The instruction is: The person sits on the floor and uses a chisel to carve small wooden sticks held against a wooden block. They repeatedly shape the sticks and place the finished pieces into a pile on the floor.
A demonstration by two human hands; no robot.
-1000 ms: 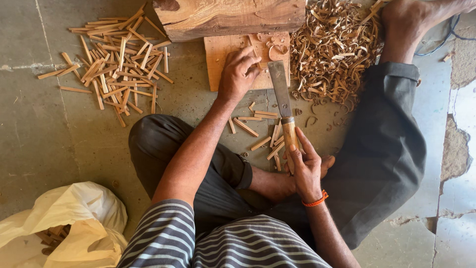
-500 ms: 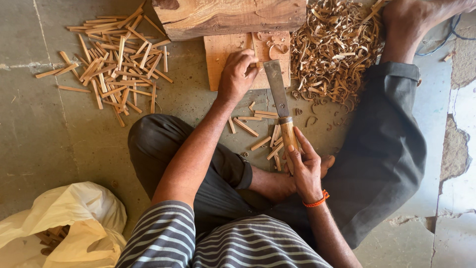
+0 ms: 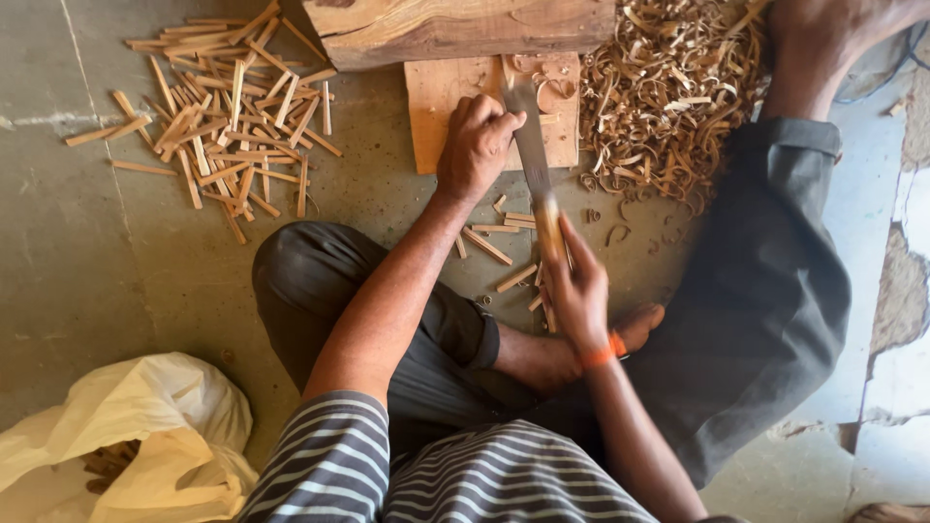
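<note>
The knife [image 3: 531, 155] has swung forward onto the board [image 3: 436, 116] beside the left hand [image 3: 475, 145].

Single head camera, looking steeply down, close over lap and floor [image 3: 97, 291]

Small hand woodworking spot, floor-level workshop. Bare grey concrete floor [image 3: 87, 281], cracked and patched at right edge. Person sits cross-legged directly on floor. Far centre: rough brown wooden log block [image 3: 455, 29] with flat pale wooden chopping board [image 3: 436, 107] in front. Far left: loose heap of short split wooden sticks [image 3: 228, 131]. Far right: mound of curled wood shavings [image 3: 659, 107]. Near left: crumpled white plastic bag [image 3: 145, 436] holding more wood pieces.
</note>
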